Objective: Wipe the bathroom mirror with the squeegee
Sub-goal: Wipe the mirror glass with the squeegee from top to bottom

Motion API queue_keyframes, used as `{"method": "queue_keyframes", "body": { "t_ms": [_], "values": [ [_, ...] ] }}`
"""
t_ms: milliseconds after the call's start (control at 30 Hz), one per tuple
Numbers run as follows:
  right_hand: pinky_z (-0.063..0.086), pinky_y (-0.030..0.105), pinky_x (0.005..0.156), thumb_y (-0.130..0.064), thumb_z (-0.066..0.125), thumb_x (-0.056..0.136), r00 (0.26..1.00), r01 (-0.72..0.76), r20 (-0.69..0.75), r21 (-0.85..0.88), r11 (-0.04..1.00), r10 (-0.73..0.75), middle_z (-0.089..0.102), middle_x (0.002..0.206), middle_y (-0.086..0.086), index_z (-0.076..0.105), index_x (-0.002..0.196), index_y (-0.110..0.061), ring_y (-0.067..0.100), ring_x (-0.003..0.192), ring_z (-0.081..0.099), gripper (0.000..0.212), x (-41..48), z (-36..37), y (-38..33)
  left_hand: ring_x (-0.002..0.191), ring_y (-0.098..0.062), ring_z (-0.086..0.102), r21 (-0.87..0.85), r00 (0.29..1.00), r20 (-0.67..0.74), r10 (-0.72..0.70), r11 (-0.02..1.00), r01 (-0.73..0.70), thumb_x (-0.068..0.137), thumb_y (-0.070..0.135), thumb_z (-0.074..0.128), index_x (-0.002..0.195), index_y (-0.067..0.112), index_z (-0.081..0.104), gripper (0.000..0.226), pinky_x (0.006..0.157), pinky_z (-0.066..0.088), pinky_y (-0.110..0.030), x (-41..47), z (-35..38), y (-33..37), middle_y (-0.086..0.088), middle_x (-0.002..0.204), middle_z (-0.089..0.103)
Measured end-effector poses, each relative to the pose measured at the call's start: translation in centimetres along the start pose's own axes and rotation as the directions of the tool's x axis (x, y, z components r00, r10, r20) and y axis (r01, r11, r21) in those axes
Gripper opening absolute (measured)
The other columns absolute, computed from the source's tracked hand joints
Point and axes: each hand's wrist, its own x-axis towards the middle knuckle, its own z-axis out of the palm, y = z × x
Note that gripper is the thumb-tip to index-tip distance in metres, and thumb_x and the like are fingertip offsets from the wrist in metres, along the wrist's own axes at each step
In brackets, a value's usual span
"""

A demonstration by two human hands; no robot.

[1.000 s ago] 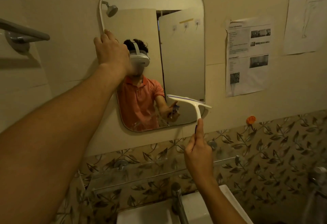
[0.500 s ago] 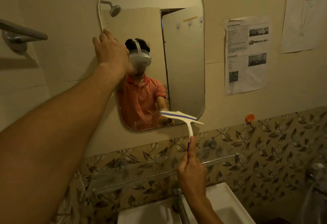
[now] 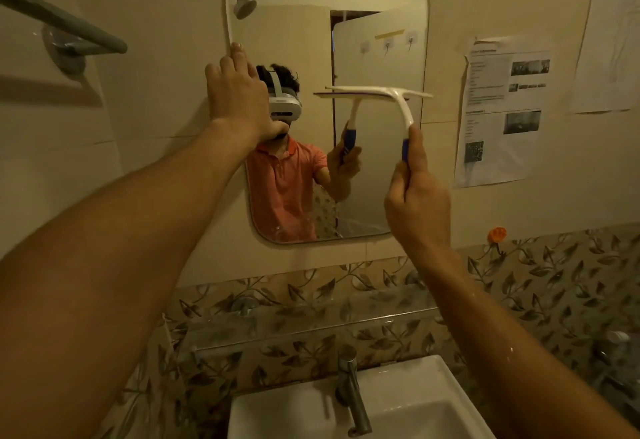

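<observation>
**Squeegee blade against the mirror's right half**

The rounded rectangular wall mirror (image 3: 363,50) hung on the cream tiled wall above a white ceramic basin (image 3: 408,404) with a chrome tap (image 3: 353,397). A printed paper sheet (image 3: 502,113) was stuck to the wall right of the mirror. The left hand (image 3: 239,99) lay open, flat against the mirror's left edge, fingers spread upward. The right hand (image 3: 415,199) was closed around the blue grip of the white plastic squeegee (image 3: 377,95), whose blade sat level at the glass, halfway up on the right side.
</observation>
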Motion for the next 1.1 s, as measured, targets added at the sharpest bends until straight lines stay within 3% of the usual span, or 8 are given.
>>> {"method": "queue_keyframes", "body": {
  "t_ms": [167,333,467,567,733,933,1100],
  "values": [
    [0.047,0.037,0.050,-0.031,0.033,0.106,0.999,0.030,0.026,-0.041,0.999,-0.029,0.050,0.068,0.001,0.003,0.160,-0.033,0.017,0.056,0.049,0.062,1.7,2.6,-1.6,0.126,-0.039,0.045,-0.061,0.999,-0.027,0.035,0.997,-0.037,0.085,0.078,0.046,0.131,0.004,0.063,0.088,0.100,0.038,-0.048,0.8,0.4,-0.6,-0.022,0.157,0.031],
    [0.027,0.021,0.047,-0.033,0.033,0.106,0.997,0.019,0.073,-0.104,0.994,-0.011,0.052,0.073,0.005,-0.002,0.160,-0.033,0.009,0.055,0.044,0.065,0.1,5.8,-2.7,0.125,-0.038,0.045,-0.008,0.998,-0.003,0.055,0.998,-0.055,0.080,0.079,0.052,0.132,0.004,0.062,0.091,0.098,0.038,-0.046,0.7,0.7,-0.3,-0.022,0.159,0.028],
    [0.037,0.027,0.049,-0.035,0.028,0.102,0.992,0.012,0.129,-0.127,0.992,0.004,0.052,0.076,0.007,-0.010,0.158,-0.036,0.014,0.056,0.048,0.068,-3.3,7.0,-2.0,0.126,-0.038,0.045,0.004,0.998,-0.006,0.064,0.998,-0.064,0.078,0.079,0.057,0.133,0.005,0.060,0.092,0.098,0.039,-0.046,0.8,0.9,-0.3,-0.023,0.159,0.027],
    [0.028,0.021,0.046,-0.043,0.020,0.099,0.985,0.023,0.171,-0.125,0.992,-0.002,0.050,0.076,0.006,-0.010,0.159,-0.036,0.010,0.054,0.043,0.068,-6.3,7.4,-0.9,0.129,-0.039,0.043,0.010,0.998,0.001,0.069,0.998,-0.069,0.079,0.076,0.060,0.136,0.006,0.059,0.090,0.101,0.037,-0.046,0.9,0.9,-0.2,-0.024,0.160,0.025],
    [0.023,0.020,0.044,-0.024,0.039,0.104,0.976,0.016,0.218,-0.181,0.983,0.025,0.043,0.068,0.002,-0.008,0.159,-0.036,0.010,0.048,0.038,0.073,-11.4,7.9,1.2,0.133,-0.040,0.039,0.010,0.997,0.017,0.077,0.997,-0.077,0.083,0.070,0.061,0.132,0.007,0.061,0.080,0.105,0.035,-0.048,1.2,1.0,-0.3,-0.024,0.161,0.024],
    [0.036,0.024,0.043,-0.024,0.042,0.102,0.954,-0.039,0.285,-0.190,0.981,0.093,0.041,0.066,-0.001,-0.016,0.156,-0.041,0.010,0.048,0.041,0.081,-14.7,7.5,2.5,0.132,-0.039,0.041,0.007,0.998,0.014,0.066,0.998,-0.066,0.081,0.073,0.061,0.127,0.009,0.065,0.078,0.103,0.036,-0.047,1.3,1.2,-0.1,-0.023,0.160,0.027],
    [0.034,0.020,0.045,-0.027,0.039,0.103,0.935,-0.080,0.325,-0.192,0.978,0.140,0.043,0.067,-0.003,-0.016,0.156,-0.041,0.007,0.049,0.042,0.077,-17.1,7.4,3.1,0.132,-0.039,0.041,0.008,0.998,0.017,0.059,0.998,-0.059,0.081,0.074,0.061,0.127,0.009,0.064,0.080,0.103,0.036,-0.047,1.3,1.2,-0.1,-0.023,0.160,0.027]
  ]
}}
